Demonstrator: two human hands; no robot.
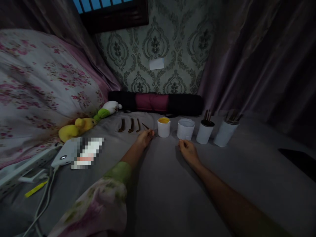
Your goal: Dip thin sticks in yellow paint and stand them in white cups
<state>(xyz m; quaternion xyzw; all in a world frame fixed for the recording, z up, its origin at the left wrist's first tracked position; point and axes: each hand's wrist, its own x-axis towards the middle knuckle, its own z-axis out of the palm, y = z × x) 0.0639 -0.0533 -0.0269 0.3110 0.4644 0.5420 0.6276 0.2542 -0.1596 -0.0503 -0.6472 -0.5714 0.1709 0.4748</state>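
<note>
My left hand (145,137) rests on the grey bedsheet, its fingers pinched on a thin brown stick (145,126) that points up and left. Three more brown sticks (130,125) lie in a row just left of it. My right hand (189,152) lies on the sheet below a white cup (185,129), fingers loosely curled, holding nothing I can see. A white cup with yellow inside (164,127) stands between the hands. Two further white cups (204,131) (225,132) to the right hold dark sticks.
A yellow plush duck (75,129) and a green-white plush toy (108,109) lie at the left by a floral pillow (41,89). A black and maroon roll (155,102) lies along the wall. A power strip and cables (37,164) sit at the lower left.
</note>
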